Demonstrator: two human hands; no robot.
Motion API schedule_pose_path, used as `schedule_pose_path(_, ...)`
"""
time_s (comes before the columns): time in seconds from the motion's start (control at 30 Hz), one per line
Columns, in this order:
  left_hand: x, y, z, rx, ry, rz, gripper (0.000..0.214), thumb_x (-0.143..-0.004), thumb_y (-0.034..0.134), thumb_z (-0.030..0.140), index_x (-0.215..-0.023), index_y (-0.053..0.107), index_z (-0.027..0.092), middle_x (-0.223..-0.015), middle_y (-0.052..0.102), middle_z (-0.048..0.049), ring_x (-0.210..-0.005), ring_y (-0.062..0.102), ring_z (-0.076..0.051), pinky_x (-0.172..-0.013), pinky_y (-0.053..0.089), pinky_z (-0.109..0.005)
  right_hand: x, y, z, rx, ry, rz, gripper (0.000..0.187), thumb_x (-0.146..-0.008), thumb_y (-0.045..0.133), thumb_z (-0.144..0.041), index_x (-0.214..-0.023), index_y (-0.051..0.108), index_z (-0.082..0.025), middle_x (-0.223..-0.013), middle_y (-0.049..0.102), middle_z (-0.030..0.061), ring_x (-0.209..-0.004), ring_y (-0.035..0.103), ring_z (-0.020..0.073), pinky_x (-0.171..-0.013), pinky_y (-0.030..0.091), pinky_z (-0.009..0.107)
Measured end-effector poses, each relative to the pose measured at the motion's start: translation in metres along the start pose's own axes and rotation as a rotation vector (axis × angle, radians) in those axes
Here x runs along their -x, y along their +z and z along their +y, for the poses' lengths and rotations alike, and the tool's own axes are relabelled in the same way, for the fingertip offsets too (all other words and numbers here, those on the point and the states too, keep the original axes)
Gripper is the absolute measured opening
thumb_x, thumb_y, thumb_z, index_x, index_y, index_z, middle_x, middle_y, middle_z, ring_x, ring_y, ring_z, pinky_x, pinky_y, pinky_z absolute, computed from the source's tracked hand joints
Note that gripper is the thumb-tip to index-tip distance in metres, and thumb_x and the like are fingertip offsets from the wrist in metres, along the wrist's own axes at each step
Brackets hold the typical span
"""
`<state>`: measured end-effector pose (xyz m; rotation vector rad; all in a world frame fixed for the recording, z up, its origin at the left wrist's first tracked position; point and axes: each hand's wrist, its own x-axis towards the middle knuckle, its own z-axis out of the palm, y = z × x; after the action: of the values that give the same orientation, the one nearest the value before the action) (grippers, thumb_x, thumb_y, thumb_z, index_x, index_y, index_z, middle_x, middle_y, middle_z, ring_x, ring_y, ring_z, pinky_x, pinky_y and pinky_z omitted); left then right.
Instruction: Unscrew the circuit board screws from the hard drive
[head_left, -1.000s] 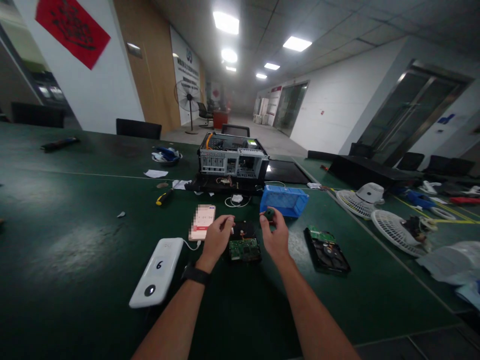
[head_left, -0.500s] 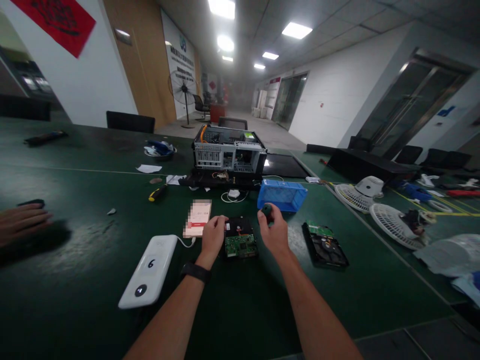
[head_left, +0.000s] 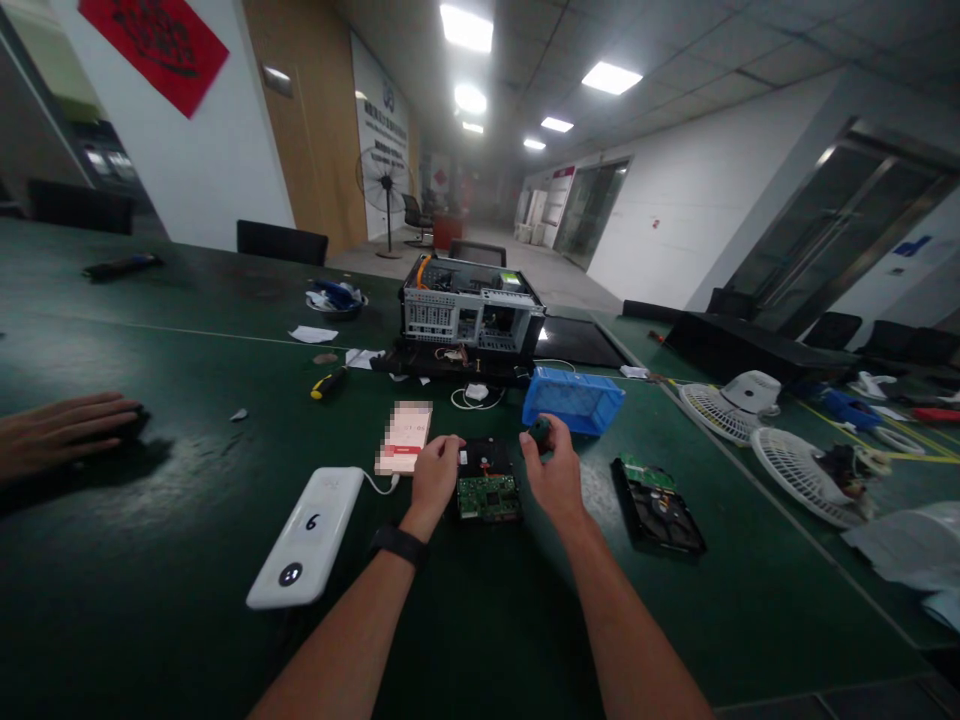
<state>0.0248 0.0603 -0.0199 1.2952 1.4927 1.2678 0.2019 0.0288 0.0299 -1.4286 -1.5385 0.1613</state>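
A hard drive [head_left: 487,482] lies board-side up on the green table [head_left: 187,480] just in front of me. My left hand [head_left: 435,478] rests curled against the drive's left edge, holding it. My right hand [head_left: 553,472] is closed round the dark round handle of a small screwdriver [head_left: 539,431], held upright just right of the drive. A second hard drive [head_left: 658,502] lies further right.
A white power bank [head_left: 304,538] with a cable and a phone [head_left: 406,436] lie to the left. A blue bin [head_left: 574,400] and an open computer case [head_left: 469,315] stand behind. Fan parts [head_left: 739,398] sit right. Another person's hand [head_left: 64,430] rests at far left.
Another person's hand has come in at the far left and slid further onto the table. My left hand has settled lower against the drive. My right hand has kept its grip.
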Motion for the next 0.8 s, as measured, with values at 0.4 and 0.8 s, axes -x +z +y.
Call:
schedule_pose_path(0.4, -0.0042, 0.0013, -0.0038, -0.026, -0.002, 0.007, 0.035, -0.083, 0.04, 0.039, -0.081, 0.067, 0.018, -0.072, 0.065, -0.0037, -0.063, 0.056, -0.017, -0.055, 0.038, -0.026, -0.0013, -0.0063, 0.0005, -0.022, -0.085, -0.086, 0.039, -0.092, 0.039, -0.032, -0.13, 0.043, -0.023, -0.112, 0.061, 0.0066, -0.096, 0.059, 0.0207, -0.086, 0.046, 0.037)
schedule_pose_path(0.8, -0.0036, -0.0024, -0.0038, -0.006, -0.006, 0.038, 0.035, -0.083, 0.041, 0.041, -0.083, 0.067, 0.017, -0.065, 0.06, -0.0019, -0.061, 0.054, -0.017, -0.053, 0.036, -0.026, 0.0012, -0.002, 0.0017, -0.015, -0.013, -0.045, 0.039, -0.092, 0.038, -0.035, -0.128, 0.042, -0.021, -0.103, 0.062, 0.0061, -0.088, 0.06, 0.0204, -0.08, 0.046, 0.035)
